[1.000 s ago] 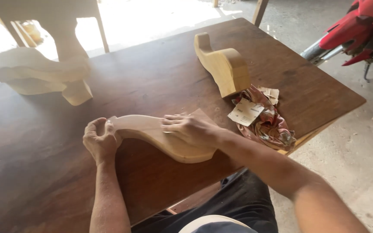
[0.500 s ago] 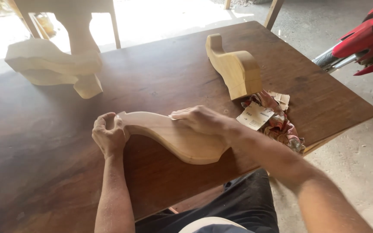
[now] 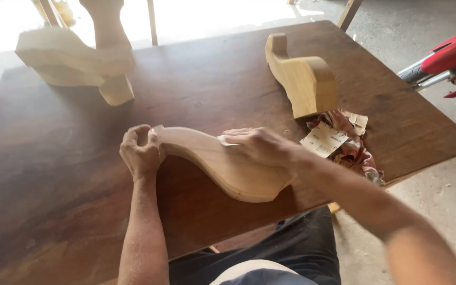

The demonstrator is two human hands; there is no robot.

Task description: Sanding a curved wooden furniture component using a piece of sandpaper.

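Observation:
A pale curved wooden leg piece (image 3: 215, 163) lies on its side on the dark brown table (image 3: 59, 174). My left hand (image 3: 141, 153) grips its narrow left end. My right hand (image 3: 259, 146) lies on its upper face and presses a small piece of sandpaper (image 3: 226, 140) against the wood; only a pale corner of the paper shows under my fingers.
A second curved leg (image 3: 302, 79) stands at the back right. Two more stacked pieces (image 3: 75, 58) sit at the back left. A patterned rag (image 3: 352, 150) with sandpaper sheets (image 3: 323, 140) lies by the right edge. A red motorbike (image 3: 449, 53) is parked beyond the table.
My right hand has slid a little along the top of the leg with the sandpaper. My left hand keeps its hold. The camera has shifted, so everything sits further right.

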